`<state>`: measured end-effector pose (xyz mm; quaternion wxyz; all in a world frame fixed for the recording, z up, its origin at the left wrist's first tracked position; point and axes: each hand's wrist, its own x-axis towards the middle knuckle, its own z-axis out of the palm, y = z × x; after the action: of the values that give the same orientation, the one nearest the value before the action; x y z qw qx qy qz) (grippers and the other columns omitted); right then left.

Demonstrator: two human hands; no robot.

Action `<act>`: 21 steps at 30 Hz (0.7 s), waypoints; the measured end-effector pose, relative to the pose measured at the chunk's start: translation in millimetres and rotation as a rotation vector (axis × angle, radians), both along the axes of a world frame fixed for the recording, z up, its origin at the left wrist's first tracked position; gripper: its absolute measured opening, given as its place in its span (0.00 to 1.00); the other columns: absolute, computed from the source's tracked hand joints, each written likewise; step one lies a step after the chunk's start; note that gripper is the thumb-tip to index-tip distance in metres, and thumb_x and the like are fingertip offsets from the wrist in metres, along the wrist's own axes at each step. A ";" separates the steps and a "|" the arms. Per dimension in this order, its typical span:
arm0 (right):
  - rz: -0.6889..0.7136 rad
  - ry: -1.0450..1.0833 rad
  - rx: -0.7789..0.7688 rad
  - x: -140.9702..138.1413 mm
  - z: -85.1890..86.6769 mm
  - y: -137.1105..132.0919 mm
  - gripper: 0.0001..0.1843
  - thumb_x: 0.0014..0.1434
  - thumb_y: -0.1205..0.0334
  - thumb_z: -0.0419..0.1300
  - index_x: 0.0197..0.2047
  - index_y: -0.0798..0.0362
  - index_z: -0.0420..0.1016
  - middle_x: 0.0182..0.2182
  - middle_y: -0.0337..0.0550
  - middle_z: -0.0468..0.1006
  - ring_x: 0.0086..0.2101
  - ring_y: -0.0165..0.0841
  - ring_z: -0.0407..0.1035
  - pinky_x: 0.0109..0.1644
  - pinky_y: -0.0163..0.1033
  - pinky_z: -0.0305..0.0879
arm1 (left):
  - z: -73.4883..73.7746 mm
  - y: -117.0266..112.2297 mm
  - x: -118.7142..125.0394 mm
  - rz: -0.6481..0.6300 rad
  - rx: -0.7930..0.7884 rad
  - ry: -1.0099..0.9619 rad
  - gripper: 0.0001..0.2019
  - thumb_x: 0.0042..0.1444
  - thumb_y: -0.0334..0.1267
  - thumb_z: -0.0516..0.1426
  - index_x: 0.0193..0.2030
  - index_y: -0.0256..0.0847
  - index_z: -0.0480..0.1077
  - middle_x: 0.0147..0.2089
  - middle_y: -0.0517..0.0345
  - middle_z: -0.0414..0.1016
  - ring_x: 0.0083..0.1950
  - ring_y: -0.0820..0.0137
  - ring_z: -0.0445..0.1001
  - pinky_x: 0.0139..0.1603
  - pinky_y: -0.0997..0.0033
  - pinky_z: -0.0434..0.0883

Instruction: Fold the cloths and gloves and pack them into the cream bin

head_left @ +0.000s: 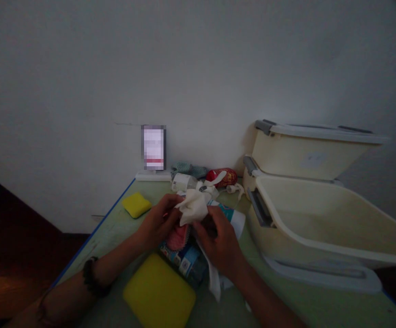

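Note:
Both my hands meet over the middle of a pale green table [109,230]. My left hand [157,221] and my right hand [218,243] are both closed on a crumpled white cloth [193,207], which they hold between them just above the table. A strip of the cloth hangs down under my right wrist. Beneath my hands lie a pink item [177,237] and a blue-labelled packet [184,262]. A white bottle with a teal label [234,218] lies behind my right hand.
A large yellow sponge [159,294] lies near me, a small yellow one [135,204] at the left edge. An open cream plastic bin [321,218] fills the right side, a lidded one behind it. A red pouch [223,176], a small white bottle [182,182] and a card stand sit by the wall.

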<state>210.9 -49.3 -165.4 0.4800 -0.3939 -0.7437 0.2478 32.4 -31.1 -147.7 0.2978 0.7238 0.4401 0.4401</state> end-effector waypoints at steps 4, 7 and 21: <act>0.001 0.044 -0.007 -0.6 -1.4 1.1 0.19 0.58 0.64 0.56 0.53 0.54 0.61 0.43 0.48 0.71 0.41 0.35 0.69 0.43 0.40 0.68 | 2.0 -0.3 1.3 0.076 -0.047 -0.065 0.05 0.56 0.38 0.50 0.38 0.40 0.60 0.31 0.59 0.73 0.30 0.72 0.72 0.27 0.78 0.68; 0.005 0.044 -0.024 -0.8 -1.1 0.9 0.17 0.58 0.65 0.57 0.50 0.55 0.62 0.41 0.48 0.71 0.40 0.35 0.69 0.43 0.40 0.69 | 1.2 -0.2 0.8 0.091 -0.071 -0.056 0.07 0.57 0.41 0.49 0.38 0.41 0.58 0.26 0.63 0.70 0.24 0.74 0.68 0.23 0.78 0.65; 0.010 -0.007 0.075 0.6 0.6 -1.0 0.16 0.63 0.66 0.48 0.54 0.52 0.62 0.44 0.49 0.70 0.45 0.36 0.66 0.49 0.44 0.66 | 6.5 -0.5 -2.5 0.085 0.001 0.132 0.15 0.58 0.45 0.47 0.25 0.39 0.62 0.21 0.65 0.63 0.23 0.74 0.62 0.24 0.77 0.61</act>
<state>211.5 -50.3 -164.8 0.4906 -0.3725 -0.7562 0.2208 30.0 -31.6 -141.2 0.2487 0.7321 0.4887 0.4040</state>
